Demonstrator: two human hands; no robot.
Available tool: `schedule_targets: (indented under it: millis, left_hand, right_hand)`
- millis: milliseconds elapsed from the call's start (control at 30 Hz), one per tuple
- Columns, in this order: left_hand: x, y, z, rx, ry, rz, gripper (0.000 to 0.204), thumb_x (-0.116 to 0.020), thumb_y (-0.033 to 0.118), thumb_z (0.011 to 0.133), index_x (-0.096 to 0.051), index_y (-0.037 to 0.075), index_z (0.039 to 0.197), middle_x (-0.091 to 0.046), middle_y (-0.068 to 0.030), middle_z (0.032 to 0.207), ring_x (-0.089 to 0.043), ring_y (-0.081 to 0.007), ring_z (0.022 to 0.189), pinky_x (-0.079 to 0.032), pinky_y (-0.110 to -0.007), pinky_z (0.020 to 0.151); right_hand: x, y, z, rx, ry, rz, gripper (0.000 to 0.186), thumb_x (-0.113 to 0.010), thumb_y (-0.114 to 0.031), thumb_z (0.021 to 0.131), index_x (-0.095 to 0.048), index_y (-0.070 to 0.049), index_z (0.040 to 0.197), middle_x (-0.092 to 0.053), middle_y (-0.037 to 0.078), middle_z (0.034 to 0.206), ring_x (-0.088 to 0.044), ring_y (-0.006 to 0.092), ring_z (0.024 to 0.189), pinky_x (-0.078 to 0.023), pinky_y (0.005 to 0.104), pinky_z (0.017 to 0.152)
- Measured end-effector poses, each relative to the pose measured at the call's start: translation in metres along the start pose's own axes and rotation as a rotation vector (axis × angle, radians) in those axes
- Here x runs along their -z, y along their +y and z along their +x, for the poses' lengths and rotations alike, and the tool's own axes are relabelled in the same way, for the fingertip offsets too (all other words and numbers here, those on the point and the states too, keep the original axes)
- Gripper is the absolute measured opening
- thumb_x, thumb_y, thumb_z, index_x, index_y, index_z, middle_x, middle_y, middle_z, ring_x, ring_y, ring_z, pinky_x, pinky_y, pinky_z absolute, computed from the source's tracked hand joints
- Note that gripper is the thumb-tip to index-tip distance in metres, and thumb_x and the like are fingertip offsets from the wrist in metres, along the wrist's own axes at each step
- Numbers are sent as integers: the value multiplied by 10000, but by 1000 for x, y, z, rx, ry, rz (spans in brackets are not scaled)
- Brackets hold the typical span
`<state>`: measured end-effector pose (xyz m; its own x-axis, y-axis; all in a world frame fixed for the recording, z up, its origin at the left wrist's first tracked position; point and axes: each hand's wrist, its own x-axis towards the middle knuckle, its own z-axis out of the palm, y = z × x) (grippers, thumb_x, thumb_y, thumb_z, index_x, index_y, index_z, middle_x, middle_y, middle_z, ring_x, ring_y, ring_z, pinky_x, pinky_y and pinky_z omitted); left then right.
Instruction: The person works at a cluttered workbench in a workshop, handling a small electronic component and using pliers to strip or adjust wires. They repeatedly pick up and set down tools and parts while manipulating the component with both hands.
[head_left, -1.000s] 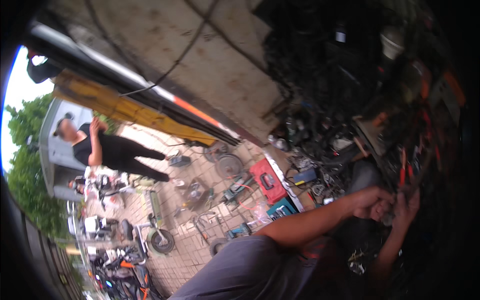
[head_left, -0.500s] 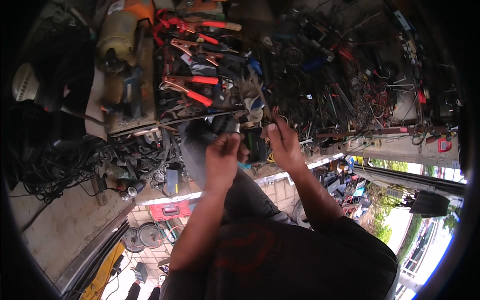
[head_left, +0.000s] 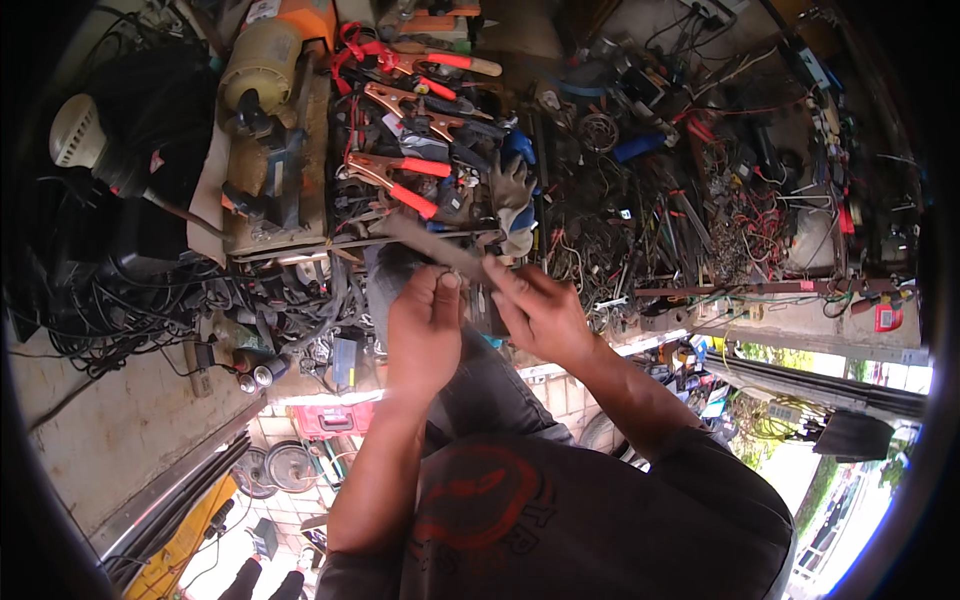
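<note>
While the view half a second ago showed both hands raised close together in front of the cluttered bench, the same grouping is now seen nearer and more squarely, with the hands only slightly shifted and the flat strip held between them as before. Nearest the camera, a dark grey shirt (head_left: pixel 560 520) with a red round print is seen, its cloth soft and creased. Above it, the left hand (head_left: pixel 425 335) is curled, its fingers pressed together around the lower end of a thin flat metal strip (head_left: pixel 435 245). The right hand (head_left: pixel 540 310) is closed on the same strip just beside the left, thumb and fingertips pinched on it. The strip is dull grey, narrow and straight; its long axis runs diagonally, with the free end pointing up and to the left, away from the hands, over the edge of the bench.

Beyond the hands, copper-coloured clamps with red handles (head_left: pixel 395 180) are laid on the bench, hard and glossy. A worn grey work glove (head_left: pixel 512 185) is seen beside them. Farther left, a yellowish plastic canister (head_left: pixel 262 55) is set on a block. To the right, tangled wires (head_left: pixel 740 220), red and black, are heaped.
</note>
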<state>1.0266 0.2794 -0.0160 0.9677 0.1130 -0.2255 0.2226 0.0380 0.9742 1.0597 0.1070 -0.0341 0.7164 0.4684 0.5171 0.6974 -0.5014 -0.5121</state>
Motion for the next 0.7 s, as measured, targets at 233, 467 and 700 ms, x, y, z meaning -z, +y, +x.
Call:
schedule_targets:
  millis: [233,467,700]
  left_hand:
    - [11,-2,-9,247,93,-426,238,-505,200,1011,-562,-20,942,-412,19,594,-358,-68,512,-293,-238,479]
    - [8,5,-13,32,54,-31,223,-494,192,1016,-567,2,924,-398,41,598,-336,-57,518,-280,-237,480]
    - [16,24,-20,190,68,-277,243,-468,181,1019,-570,-10,907,-381,37,585,-320,-61,516,-269,-241,490]
  right_hand:
    - [4,19,13,-192,-6,255,438,-591,-47,908,-543,-79,1342,-637,196,891,-638,236,670,-502,318,571]
    - [-12,-5,11,-139,-99,171,516,-612,-54,860,-525,-116,1366,-610,144,828,-607,343,626,-496,417,542]
    - [-6,-3,29,7,9,322,501,-602,-61,876,-532,-113,1370,-614,147,860,-624,304,686,-507,360,577]
